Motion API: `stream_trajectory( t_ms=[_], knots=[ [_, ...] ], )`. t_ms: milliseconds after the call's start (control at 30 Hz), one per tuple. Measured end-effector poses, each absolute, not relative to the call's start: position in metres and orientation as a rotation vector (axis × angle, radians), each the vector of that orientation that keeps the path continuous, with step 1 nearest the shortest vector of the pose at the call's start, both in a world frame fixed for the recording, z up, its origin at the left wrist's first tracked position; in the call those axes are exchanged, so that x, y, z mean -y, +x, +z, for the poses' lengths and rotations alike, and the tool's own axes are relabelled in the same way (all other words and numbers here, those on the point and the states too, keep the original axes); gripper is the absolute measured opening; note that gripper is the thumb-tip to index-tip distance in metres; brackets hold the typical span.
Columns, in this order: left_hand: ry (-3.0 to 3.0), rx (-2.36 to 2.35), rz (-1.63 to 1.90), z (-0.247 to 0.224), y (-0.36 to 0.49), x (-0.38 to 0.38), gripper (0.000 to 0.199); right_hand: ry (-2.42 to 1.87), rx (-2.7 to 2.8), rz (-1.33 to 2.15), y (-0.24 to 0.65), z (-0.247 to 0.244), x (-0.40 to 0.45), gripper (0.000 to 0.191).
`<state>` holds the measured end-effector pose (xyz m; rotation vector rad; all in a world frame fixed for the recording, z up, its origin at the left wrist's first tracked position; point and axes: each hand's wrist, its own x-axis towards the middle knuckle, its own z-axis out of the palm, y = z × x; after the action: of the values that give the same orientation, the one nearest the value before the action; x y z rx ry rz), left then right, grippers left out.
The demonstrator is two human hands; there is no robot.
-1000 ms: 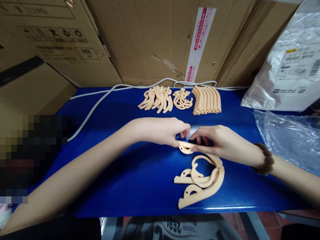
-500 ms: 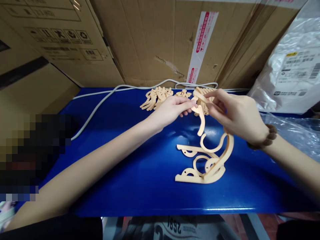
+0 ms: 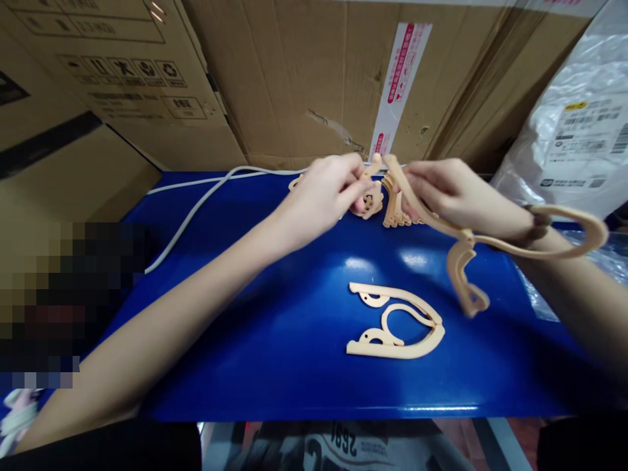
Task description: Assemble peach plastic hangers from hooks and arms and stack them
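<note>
Beige folding clothes hanger parts lie about a blue table (image 3: 255,340). My right hand (image 3: 441,190) is closed around one arm of a folding hanger (image 3: 464,261), whose hook stretches right past my wrist and whose other arm hangs down. My left hand (image 3: 338,190) pinches a small curved beige piece (image 3: 373,169), its tip close to the end of the hanger arm but apart from it. A folded hanger (image 3: 417,350) rests on the table nearer to me. Behind my hands are a row of hanger arms (image 3: 395,212) and a pile of curved pieces (image 3: 296,183), partly hidden.
Cardboard boxes (image 3: 294,78) stand along the back and left. A white cable (image 3: 196,212) runs across the table's left and rear. On the right are a white plastic parcel (image 3: 554,144) and clear plastic film (image 3: 540,297). The table's front edge (image 3: 343,413) faces me.
My right hand has lifted and turned its hanger, swinging the hook out to the right, off the folded hanger. My left hand has moved slightly left and up with its curved piece.
</note>
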<state>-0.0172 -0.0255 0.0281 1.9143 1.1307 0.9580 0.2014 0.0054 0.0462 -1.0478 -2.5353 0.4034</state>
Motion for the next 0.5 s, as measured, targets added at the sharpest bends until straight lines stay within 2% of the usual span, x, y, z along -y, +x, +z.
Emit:
stream_trajectory(
  t_ms=[233, 500],
  knots=[
    [1.752, -1.432, 0.841, 0.022, -0.096, -0.029, 0.031, -1.183, 1.945, 1.134, 0.209, 0.058, -0.007, 0.024],
    [1.518, -1.715, 0.572, -0.023, -0.129, -0.056, 0.032, -0.958, 1.773, 1.306, 0.203, 0.052, -0.013, 0.024]
  ],
)
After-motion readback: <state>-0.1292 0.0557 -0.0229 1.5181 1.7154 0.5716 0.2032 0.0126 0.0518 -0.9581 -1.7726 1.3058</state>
